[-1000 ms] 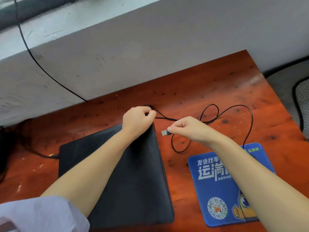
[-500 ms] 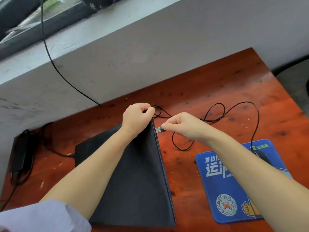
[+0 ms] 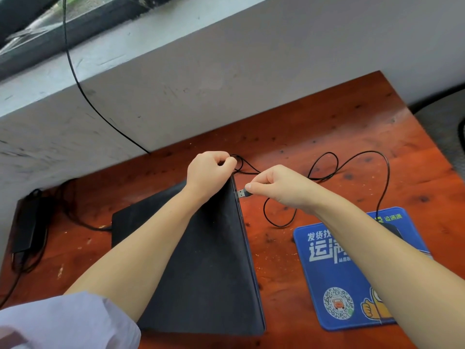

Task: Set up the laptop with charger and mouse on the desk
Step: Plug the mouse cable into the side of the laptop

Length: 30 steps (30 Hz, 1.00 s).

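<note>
A red-brown wooden tabletop (image 3: 327, 127) is seen from above, set against a grey wall. A closed black laptop (image 3: 201, 260) lies at the centre, tilted up along its right side. A blue mouse pad (image 3: 327, 280) lies at 4 o'clock; the mouse on it is almost wholly hidden by the right forearm. A black charger brick (image 3: 29, 230) rests at 9 o'clock (its lead into the laptop cannot be made out). The laptop's far right corner is held in the closed grip of the left hand (image 3: 208, 172). The USB plug (image 3: 242, 193) is pinched in the right hand (image 3: 279, 187), just beside the laptop's edge. The step in hand is judged to be plugging in the mouse; alignment with the unseen port is needed next.
</note>
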Available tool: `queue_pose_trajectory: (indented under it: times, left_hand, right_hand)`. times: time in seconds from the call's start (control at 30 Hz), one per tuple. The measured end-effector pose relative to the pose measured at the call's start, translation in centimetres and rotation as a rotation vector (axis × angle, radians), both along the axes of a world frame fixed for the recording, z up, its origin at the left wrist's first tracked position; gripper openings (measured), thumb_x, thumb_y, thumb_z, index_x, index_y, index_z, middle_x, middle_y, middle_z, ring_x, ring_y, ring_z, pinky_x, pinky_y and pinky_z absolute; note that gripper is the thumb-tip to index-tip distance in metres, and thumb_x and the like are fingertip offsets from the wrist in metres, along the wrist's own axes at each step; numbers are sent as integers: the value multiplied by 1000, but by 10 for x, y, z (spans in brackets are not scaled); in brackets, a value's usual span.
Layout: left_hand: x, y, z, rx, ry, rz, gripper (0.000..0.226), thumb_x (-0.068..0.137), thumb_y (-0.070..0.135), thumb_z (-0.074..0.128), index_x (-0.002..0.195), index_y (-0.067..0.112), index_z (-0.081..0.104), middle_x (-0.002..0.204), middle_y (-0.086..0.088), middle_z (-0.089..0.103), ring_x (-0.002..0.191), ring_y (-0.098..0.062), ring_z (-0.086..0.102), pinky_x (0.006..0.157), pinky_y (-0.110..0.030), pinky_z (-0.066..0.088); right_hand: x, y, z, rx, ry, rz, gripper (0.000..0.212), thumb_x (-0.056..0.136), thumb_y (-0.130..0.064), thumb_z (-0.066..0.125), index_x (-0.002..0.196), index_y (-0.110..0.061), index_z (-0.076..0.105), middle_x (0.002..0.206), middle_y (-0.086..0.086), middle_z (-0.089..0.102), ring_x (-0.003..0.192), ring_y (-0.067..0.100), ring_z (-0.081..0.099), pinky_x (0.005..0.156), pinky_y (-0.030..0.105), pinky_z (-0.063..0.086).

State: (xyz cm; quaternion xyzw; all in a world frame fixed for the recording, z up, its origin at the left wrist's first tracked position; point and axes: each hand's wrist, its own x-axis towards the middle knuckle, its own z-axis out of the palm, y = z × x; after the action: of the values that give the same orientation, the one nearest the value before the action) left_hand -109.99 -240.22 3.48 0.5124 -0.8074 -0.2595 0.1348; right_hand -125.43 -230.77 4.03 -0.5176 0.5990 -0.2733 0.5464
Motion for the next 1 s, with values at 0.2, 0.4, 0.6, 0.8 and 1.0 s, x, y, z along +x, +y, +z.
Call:
queue_pose_trajectory:
  times: [0.2,0.4,0.6,0.8,1.0]
  left_hand:
    - [1,0,0,4,11,1,27,73,24,42,47,17,38,46,3,32,49,-12,31,52,-29,28]
    - [0,1,0,8,1,8,31,71,24,41,43,21,31,41,4,30,46,-10,27,50,-28,24]
    - [-2,1,-2,11,5,16,34,71,25,41,39,24,31,39,7,36,43,-11,29,47,-31,22]
    - [-5,4,-7,-17,-29,1,32,71,26,42,43,21,29,39,3,30,43,-11,30,46,-25,20]
    - [-5,1,-7,-17,-41,17,28,73,24,44,48,16,35,45,4,28,47,-12,27,48,-26,23]
  right_hand:
    - [2,-1,-1,-2,-10,-2,48,90,-38,53,99,9,62,36,-13,28,35,2,28,36,2,28]
    - [4,-1,1,-25,29,-6,52,90,-37,53,102,14,55,39,-9,15,35,9,18,32,6,20]
    - [8,-6,9,-94,279,80,47,91,-36,50,86,8,64,41,-6,24,29,12,27,30,16,20]
    - [6,-15,14,-31,396,177,36,91,-36,49,65,-19,69,29,-4,36,24,7,37,39,23,29]
    - [3,-10,-2,-86,305,128,36,92,-38,49,75,-14,70,41,-7,35,31,5,35,36,15,29]
